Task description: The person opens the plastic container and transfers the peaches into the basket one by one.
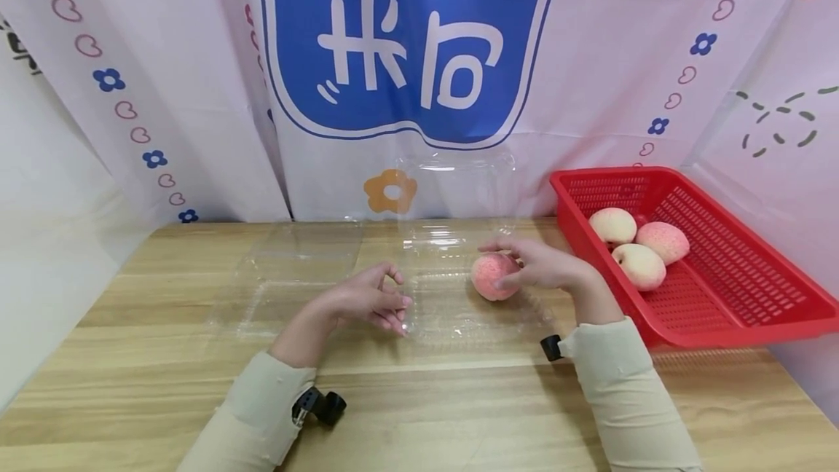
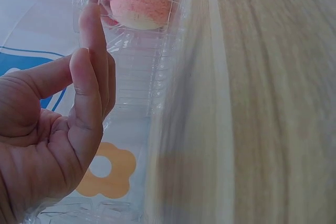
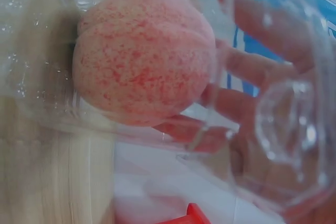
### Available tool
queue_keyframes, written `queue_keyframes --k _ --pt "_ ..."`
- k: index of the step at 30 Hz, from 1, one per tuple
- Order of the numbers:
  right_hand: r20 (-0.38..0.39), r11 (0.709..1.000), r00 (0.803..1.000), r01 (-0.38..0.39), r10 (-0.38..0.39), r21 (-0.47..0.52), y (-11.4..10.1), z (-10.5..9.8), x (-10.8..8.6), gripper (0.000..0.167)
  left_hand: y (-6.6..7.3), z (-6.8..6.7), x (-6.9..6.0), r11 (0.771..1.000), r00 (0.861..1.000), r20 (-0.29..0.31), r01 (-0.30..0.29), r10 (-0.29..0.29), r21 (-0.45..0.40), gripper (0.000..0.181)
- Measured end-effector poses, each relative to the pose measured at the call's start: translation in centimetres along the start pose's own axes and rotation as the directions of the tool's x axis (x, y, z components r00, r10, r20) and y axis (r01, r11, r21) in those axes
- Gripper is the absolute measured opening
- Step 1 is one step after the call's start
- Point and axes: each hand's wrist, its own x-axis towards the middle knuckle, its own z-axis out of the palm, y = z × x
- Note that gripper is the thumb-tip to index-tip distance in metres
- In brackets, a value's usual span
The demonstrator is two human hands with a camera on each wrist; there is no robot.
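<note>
A pink peach sits in the right part of a clear plastic clamshell box, whose lid stands raised at the back. My right hand reaches over the box's right side, its spread fingers against the peach. The right wrist view shows the peach large, with the fingers beside it and the clear box wall in front of the hand. My left hand is at the box's left edge with its fingers loosely extended. Nothing shows between its thumb and fingers in the left wrist view.
A red plastic basket stands on the right with several peaches, three visible, in its far left part. Another clear open clamshell lies on the left of the wooden table. A printed white cloth hangs behind.
</note>
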Motion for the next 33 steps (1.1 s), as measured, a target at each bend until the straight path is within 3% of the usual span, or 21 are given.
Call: queue_keyframes --k 12,33 --pt "0.126 0.999 0.992 -0.016 0.022 -0.052 -0.1 1.5 0.8 0.069 0.0 -0.1 0.1 1.000 1.000 0.007 -0.004 0.003 0.007 0.039" --pt "0.160 0.997 0.985 0.066 -0.060 -0.034 0.1 2.0 1.1 0.065 0.1 -0.1 0.0 1.000 1.000 0.016 -0.010 0.010 0.008 0.036"
